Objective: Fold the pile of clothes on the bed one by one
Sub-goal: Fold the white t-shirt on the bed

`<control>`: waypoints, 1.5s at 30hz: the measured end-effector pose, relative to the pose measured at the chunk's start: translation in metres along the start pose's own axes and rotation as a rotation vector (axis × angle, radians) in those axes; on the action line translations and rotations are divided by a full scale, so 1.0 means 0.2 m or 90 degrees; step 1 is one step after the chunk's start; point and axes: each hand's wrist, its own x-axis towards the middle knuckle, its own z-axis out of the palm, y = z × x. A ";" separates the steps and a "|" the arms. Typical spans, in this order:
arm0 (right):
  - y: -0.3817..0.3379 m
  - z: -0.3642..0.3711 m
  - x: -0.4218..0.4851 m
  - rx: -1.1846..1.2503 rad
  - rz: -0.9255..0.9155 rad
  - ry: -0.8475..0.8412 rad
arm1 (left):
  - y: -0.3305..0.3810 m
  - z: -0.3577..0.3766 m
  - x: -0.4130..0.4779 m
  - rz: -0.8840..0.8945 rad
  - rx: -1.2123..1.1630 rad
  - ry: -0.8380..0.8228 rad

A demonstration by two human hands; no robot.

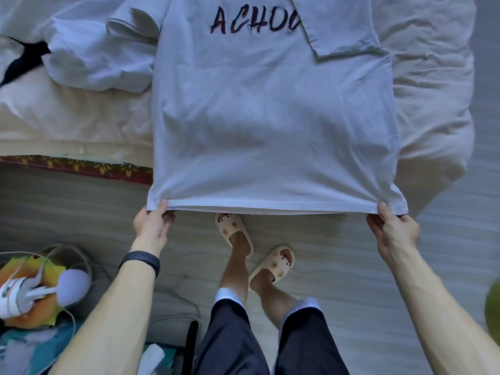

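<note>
The left hand (153, 226) and right hand (392, 230) are wide apart low in the frame, each pinching a hem corner of the white T-shirt (270, 117), which is spread at centre over the bed (67, 117) edge. Mid-fold, upper-right sleeve already tucked in. The next move is probably carrying the hem up toward the collar, kept taut and level.

The room is lit softly and rather dimly, with a cool, bluish cast that turns the white T-shirt (270, 117) faintly lilac, while the bed (67, 117) keeps a warmer cream. Where the light comes from I cannot tell. Shadows are gentle: grey shading in the shirt's creases and a thin dark band under its hem. The lettering on the shirt reads fairly crisp, though everything looks a touch soft. The wide lens bows the floor (446, 239) boards at the right edge and stretches the person's forearms (116, 307) in the bottom corners. A green blob (493, 301) at the right edge is wholly out of focus.
</note>
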 end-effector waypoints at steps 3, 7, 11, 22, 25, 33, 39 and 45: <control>-0.02 -0.04 -0.04 -0.003 0.001 -0.009 | 0.04 -0.10 -0.05 0.023 0.082 -0.011; 0.02 0.00 0.00 -0.010 0.007 0.019 | 0.09 -0.04 -0.01 0.054 0.140 0.001; 0.09 0.03 0.07 -0.024 0.012 0.042 | 0.02 0.05 0.07 0.062 0.189 0.028; -0.07 0.40 -0.27 -0.696 -0.268 -0.224 | 0.21 0.57 -0.16 0.607 0.630 0.009; -0.18 0.77 -0.31 -0.613 -0.631 -0.199 | 0.39 0.87 -0.19 0.803 0.709 -0.074; -0.13 1.03 0.20 -1.047 -0.757 -0.242 | 0.48 0.92 0.08 0.700 1.089 -0.199; -0.22 1.16 0.03 -1.113 -0.558 -0.186 | 0.64 0.88 0.07 0.740 0.941 -0.233; -0.47 1.86 -0.39 -0.903 -0.647 -0.300 | 1.31 0.80 0.33 0.823 0.688 0.051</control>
